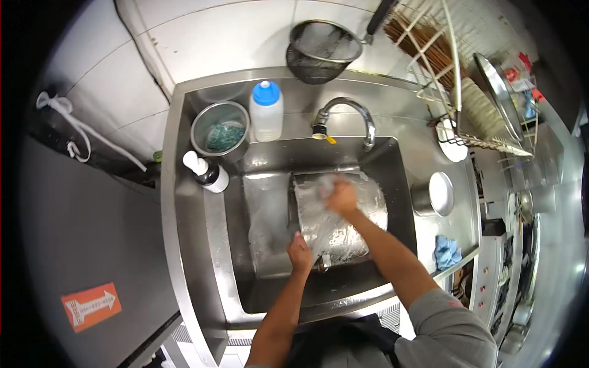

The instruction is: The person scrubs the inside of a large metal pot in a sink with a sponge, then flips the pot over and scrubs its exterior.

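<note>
A large stainless steel pot (362, 214) lies on its side in the sink basin, its curved wall wet and streaked with suds. Fingers of my left hand (299, 251) are closed at the pot's lower left edge, near a small metal fitting (324, 262). On the upper part of the wall, my right hand (342, 196) presses a pale scrubbing pad (326, 185). That hand and the pad are blurred by motion, so the pad's exact kind is unclear.
Behind the basin rises a curved faucet (353, 107). A blue-capped bottle (266, 116), a metal bowl with a green scourer (221, 132) and a pump bottle (208, 173) stand left. Rightward are a metal container (434, 195), a blue cloth (447, 253) and a wire rack (457, 92).
</note>
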The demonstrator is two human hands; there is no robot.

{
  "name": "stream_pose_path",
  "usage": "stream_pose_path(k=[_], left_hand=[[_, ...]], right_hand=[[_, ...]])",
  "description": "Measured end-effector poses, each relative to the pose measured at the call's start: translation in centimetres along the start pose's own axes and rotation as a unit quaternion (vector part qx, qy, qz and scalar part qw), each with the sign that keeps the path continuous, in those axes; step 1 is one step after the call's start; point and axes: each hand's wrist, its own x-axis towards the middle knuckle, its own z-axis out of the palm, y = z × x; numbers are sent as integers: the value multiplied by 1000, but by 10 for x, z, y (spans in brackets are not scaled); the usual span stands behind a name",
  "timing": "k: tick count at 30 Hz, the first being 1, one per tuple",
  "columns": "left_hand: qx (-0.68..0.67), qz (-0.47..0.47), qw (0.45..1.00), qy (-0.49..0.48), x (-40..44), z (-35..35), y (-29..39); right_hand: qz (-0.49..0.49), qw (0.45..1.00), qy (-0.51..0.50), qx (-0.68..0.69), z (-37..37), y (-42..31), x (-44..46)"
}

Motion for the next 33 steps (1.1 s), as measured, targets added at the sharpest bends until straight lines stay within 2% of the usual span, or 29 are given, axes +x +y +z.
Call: stream_pose_path(k=[1, 2, 3, 4, 6, 7, 8, 9, 10, 11, 13, 15, 16, 18, 20, 21, 22, 24, 25, 26, 27, 28, 30, 31, 32, 33], left_hand=[[-5, 6, 1000, -9, -6, -3, 0], [-21, -17, 999, -22, -12, -7, 1], [-37, -42, 998, -33, -11, -8, 6], [-42, -37, 998, -41, -7, -8, 11], [-83, -15, 994, -67, -1, -11, 21], [-15, -113, 984, -138, 10, -20, 30], [-15, -108, 983, -146, 22, -19, 28], [-34, -114, 980, -161, 33, -16, 25], [-52, -120, 976, -176, 41, -12, 27], [-75, -80, 982, -154, 44, -18, 54], [-45, -83, 983, -159, 49, 0, 20], [-16, -91, 983, -157, 49, 2, 16], [8, -105, 980, -168, 50, -7, 35], [29, -111, 978, -175, 53, -10, 47], [-34, -53, 989, -134, 46, -7, 34], [-35, -51, 989, -132, 42, -7, 33], [-75, -34, 991, -103, 35, -7, 31], [-113, -20, 991, -69, 14, -9, 29], [-75, -25, 995, -58, 3, -13, 30], [-36, -33, 998, -48, -6, -18, 30], [-12, -65, 995, -79, -13, -22, 31], [-9, -76, 994, -74, -21, -20, 25], [-24, -83, 994, -68, -30, -13, 12], [-27, -69, 995, -67, -32, -16, 19], [-28, -73, 995, -55, -31, -15, 23], [-72, -46, 995, -49, -33, -14, 25]], right_hand=[[104, 984, -140, -26, -24, 40, 13], [302, 929, -100, 186, -102, 9, 3], [225, 972, -50, 54, -60, 49, 7], [145, 986, -4, -80, -16, 88, 3], [132, 984, -70, -97, 11, 37, -33], [2, 999, 23, -48, 27, 12, -60], [-126, 985, 118, 3, 36, -3, -82], [-116, 986, 123, 2, 19, -6, -99], [-158, 980, 111, 36, -14, -13, -119], [-203, 972, 99, 70, -37, -10, -131], [-142, 978, 152, 20, -30, 63, -139], [81, 979, 189, -16, -50, 97, -132], [103, 975, 193, 29, -54, 102, -126], [58, 972, 211, -88, -27, 84, -135], [-88, 974, 205, 46, 10, 52, -170], [-135, 987, 76, 48, -16, 15, -188], [-154, 984, 29, 88, -28, 2, -200], [-124, 992, 22, 6, -28, 32, -198], [-123, 986, 80, -82, -15, 64, -184], [-49, 984, 164, -52, -3, 95, -159], [20, 969, 248, -9, 9, 125, -134], [135, 980, 144, 16, -22, 120, -102], [83, 990, -7, -114, -8, 106, -84], [-34, 989, 138, -49, 19, 75, -96], [-152, 949, 275, 18, 47, 40, -108], [-202, 966, 152, 58, 21, -4, -109]])
